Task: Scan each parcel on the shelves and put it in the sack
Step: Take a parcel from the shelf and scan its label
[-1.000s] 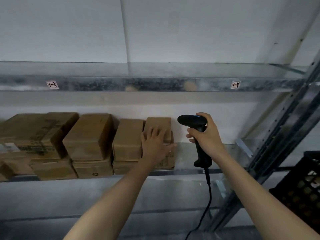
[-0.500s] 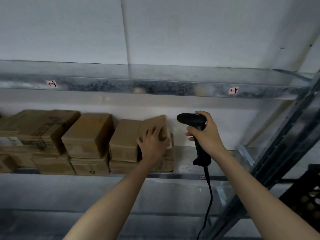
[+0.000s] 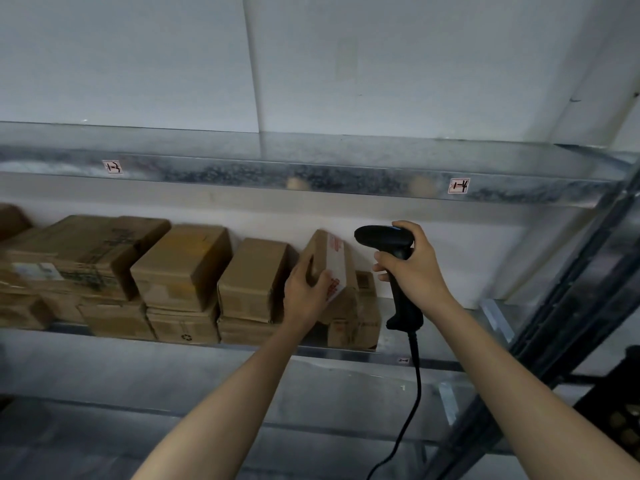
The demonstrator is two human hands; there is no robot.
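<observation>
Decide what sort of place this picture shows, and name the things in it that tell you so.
Most likely a parcel storeroom or warehouse: galvanised metal shelving with small bay labels, stacked brown cardboard parcels, and a corded handheld scanner gripped in the right hand.

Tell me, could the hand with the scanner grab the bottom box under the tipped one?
Probably not yet. The right hand grips the scanner, so its fingers are full, and the tipped box, held by the left hand, tilts over the bottom box.

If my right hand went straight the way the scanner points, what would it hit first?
Probably the tilted parcel your left hand grips, left of the scanner in your right hand; depth is unclear.
</observation>
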